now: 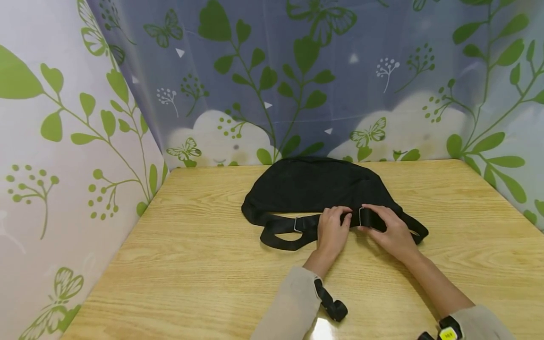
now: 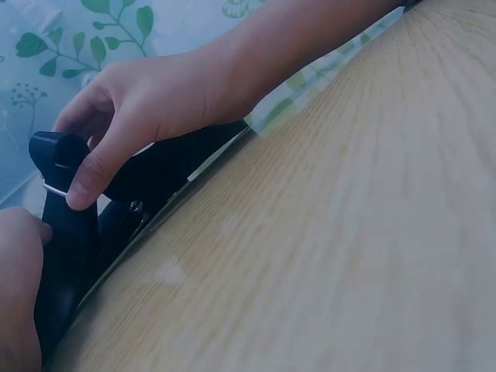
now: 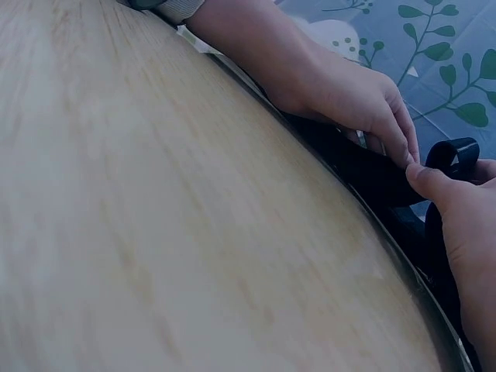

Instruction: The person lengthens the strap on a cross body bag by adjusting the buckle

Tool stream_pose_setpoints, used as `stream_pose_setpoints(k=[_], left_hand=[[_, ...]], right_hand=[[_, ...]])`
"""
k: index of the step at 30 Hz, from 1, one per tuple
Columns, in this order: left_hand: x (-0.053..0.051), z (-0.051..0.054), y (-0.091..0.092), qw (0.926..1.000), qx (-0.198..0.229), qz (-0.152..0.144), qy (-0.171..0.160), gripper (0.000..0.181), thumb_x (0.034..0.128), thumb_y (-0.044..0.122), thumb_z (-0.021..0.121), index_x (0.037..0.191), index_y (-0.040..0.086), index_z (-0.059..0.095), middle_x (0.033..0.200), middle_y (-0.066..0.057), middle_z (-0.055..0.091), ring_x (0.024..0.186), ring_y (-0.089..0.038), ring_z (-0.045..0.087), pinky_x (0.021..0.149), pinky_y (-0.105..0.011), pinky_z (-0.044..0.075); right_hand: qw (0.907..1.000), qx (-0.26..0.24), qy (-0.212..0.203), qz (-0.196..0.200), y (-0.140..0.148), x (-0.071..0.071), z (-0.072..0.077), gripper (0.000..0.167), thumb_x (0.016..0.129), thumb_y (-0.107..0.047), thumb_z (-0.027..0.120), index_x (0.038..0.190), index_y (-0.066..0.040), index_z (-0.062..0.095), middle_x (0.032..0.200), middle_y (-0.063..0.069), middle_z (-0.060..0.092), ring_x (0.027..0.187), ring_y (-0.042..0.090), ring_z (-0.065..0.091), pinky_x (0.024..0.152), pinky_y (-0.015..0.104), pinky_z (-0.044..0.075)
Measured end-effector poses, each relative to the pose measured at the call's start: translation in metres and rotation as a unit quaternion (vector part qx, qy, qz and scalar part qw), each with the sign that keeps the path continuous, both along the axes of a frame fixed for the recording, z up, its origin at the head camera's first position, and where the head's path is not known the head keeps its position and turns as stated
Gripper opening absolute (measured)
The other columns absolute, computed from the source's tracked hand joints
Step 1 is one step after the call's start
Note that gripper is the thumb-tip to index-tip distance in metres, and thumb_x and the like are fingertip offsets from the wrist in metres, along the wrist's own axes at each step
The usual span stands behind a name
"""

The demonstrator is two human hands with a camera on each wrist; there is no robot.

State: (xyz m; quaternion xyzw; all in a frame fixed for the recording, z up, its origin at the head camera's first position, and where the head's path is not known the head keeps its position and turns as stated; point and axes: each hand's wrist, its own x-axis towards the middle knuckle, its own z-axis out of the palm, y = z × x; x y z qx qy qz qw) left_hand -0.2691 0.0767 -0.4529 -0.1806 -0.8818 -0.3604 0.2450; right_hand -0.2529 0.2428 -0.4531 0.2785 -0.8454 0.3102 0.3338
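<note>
A black bag (image 1: 314, 184) lies flat on the wooden table, its black strap (image 1: 280, 243) looped along the near side. My left hand (image 1: 333, 231) pinches the strap near its middle. Just to the right, my right hand (image 1: 393, 233) holds the strap beside a metal slider buckle (image 1: 361, 217). In the left wrist view, the right hand (image 2: 163, 97) has its thumb on the strap by that slider, where the webbing forms a small loop. The hands nearly meet in the right wrist view, left hand (image 3: 349, 89) and right hand (image 3: 469, 232) both at the webbing.
Another metal slider (image 1: 297, 225) sits on the strap left of the left hand. Behind the wooden table (image 1: 191, 264) hangs a leaf-and-butterfly printed cloth (image 1: 263, 71), and a similar pale one (image 1: 63, 156) stands along the left edge. Black bands circle both wrists.
</note>
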Motion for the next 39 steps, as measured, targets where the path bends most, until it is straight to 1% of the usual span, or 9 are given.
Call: stream_pose_setpoints(k=[4,7,11,15,18,22,27,35,39], left_hand=[[0.0,-0.0004,0.0002,0.9999,-0.002,0.012,-0.002,0.01,0.0899,0.021,0.061,0.096,0.017,0.068,0.088,0.008,0.062,0.078,-0.009,0.05,0.073,-0.019,0.039],[0.0005,-0.0004,0.0001,0.9999,0.011,-0.003,-0.004,0.01,0.0905,0.02,0.06,0.095,0.016,0.068,0.088,0.007,0.062,0.078,-0.008,0.05,0.071,-0.017,0.039],[0.001,-0.0004,0.0002,0.9991,0.028,-0.032,-0.005,0.011,0.0908,0.021,0.059,0.095,0.016,0.068,0.09,0.007,0.062,0.079,-0.007,0.05,0.07,-0.013,0.038],[0.0009,-0.0006,0.0006,0.9988,0.03,-0.038,-0.009,0.012,0.0913,0.022,0.058,0.096,0.017,0.069,0.091,0.008,0.062,0.08,-0.007,0.05,0.071,-0.012,0.038],[0.0008,-0.0008,0.0003,0.9993,0.022,-0.028,-0.011,0.013,0.0912,0.022,0.059,0.098,0.017,0.069,0.093,0.008,0.063,0.081,-0.007,0.051,0.072,-0.014,0.039],[0.0003,-0.0007,-0.0005,1.0,-0.001,0.005,-0.001,0.012,0.0896,0.021,0.061,0.098,0.017,0.069,0.092,0.007,0.063,0.081,-0.009,0.052,0.074,-0.018,0.04],[-0.0006,-0.001,-0.0006,0.9993,-0.006,0.034,0.013,0.008,0.0875,0.019,0.064,0.094,0.017,0.069,0.088,0.007,0.063,0.079,-0.01,0.052,0.074,-0.02,0.041],[0.0006,-0.0008,0.0002,0.9999,0.012,-0.007,-0.005,0.01,0.0888,0.019,0.062,0.096,0.017,0.069,0.09,0.007,0.062,0.078,-0.008,0.051,0.07,-0.015,0.04],[0.0007,-0.0001,0.0004,0.9996,0.02,-0.02,-0.008,0.01,0.0891,0.019,0.062,0.096,0.017,0.069,0.09,0.008,0.062,0.079,-0.007,0.05,0.07,-0.014,0.039]], right_hand=[[0.9999,0.0,0.013,-0.001,0.0011,-0.0008,-0.0003,0.066,0.056,0.0,0.084,0.117,-0.002,0.059,0.108,0.011,0.059,0.1,0.029,0.053,0.092,0.012,0.029],[1.0,0.003,0.006,0.005,0.0017,-0.0009,-0.0014,0.066,0.056,0.001,0.083,0.118,-0.003,0.058,0.108,0.011,0.059,0.101,0.029,0.053,0.092,0.011,0.029],[0.9993,0.009,-0.024,0.025,0.0014,-0.0005,-0.0031,0.065,0.059,0.002,0.082,0.119,-0.003,0.058,0.11,0.011,0.058,0.103,0.028,0.052,0.092,0.011,0.029],[0.9989,0.014,-0.035,0.028,0.0009,0.0002,-0.0037,0.064,0.06,0.002,0.082,0.119,-0.004,0.058,0.11,0.011,0.058,0.103,0.029,0.051,0.091,0.011,0.03],[0.9996,0.015,-0.022,0.014,0.0008,0.0006,-0.003,0.065,0.059,0.001,0.082,0.118,-0.004,0.058,0.109,0.011,0.058,0.102,0.029,0.052,0.091,0.012,0.03],[0.9999,0.008,-0.001,-0.01,0.0008,0.0006,-0.0013,0.066,0.057,-0.002,0.084,0.118,-0.004,0.058,0.109,0.011,0.059,0.102,0.029,0.052,0.092,0.015,0.031],[0.9998,0.002,0.01,-0.016,0.0014,-0.0008,-0.001,0.066,0.057,-0.003,0.084,0.117,-0.003,0.059,0.109,0.011,0.059,0.103,0.03,0.052,0.093,0.016,0.031],[0.9993,0.009,-0.033,0.015,0.0011,0.0014,-0.0009,0.064,0.06,0.002,0.082,0.119,-0.004,0.058,0.108,0.011,0.058,0.102,0.029,0.051,0.092,0.013,0.029],[0.9989,0.013,-0.04,0.021,0.001,0.0016,-0.0007,0.064,0.06,0.002,0.082,0.119,-0.003,0.057,0.109,0.012,0.058,0.103,0.029,0.051,0.092,0.012,0.029]])
